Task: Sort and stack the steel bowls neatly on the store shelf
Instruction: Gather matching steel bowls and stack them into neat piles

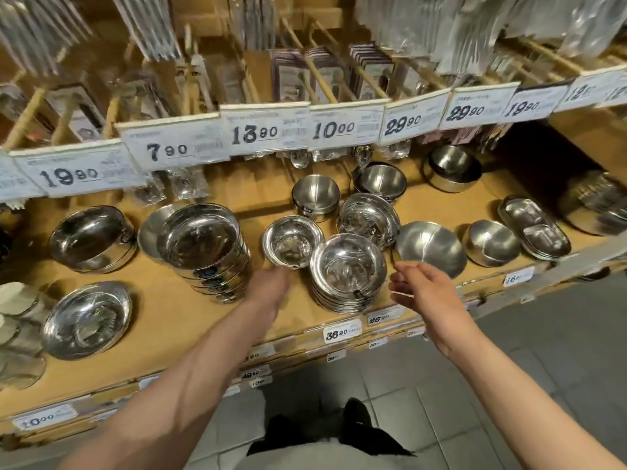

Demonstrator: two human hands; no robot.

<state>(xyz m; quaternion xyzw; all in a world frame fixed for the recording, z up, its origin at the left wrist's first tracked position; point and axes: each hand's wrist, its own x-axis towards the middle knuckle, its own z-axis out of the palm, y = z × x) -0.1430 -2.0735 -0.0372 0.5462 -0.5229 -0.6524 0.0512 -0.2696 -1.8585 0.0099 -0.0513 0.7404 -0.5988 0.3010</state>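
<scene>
While my left hand grips the near rim of the small bowl, tilted up on the shelf, my right hand hovers open and holds nothing, just beside the front stack. That bowl sits close between the tall stack and the front stack, so a careless lift could knock a rim and topple either pile. Polished steel is slick; held only at its edge, the bowl may slip and clatter down. Dropping it onto a stack of another size would leave it rocking.
</scene>
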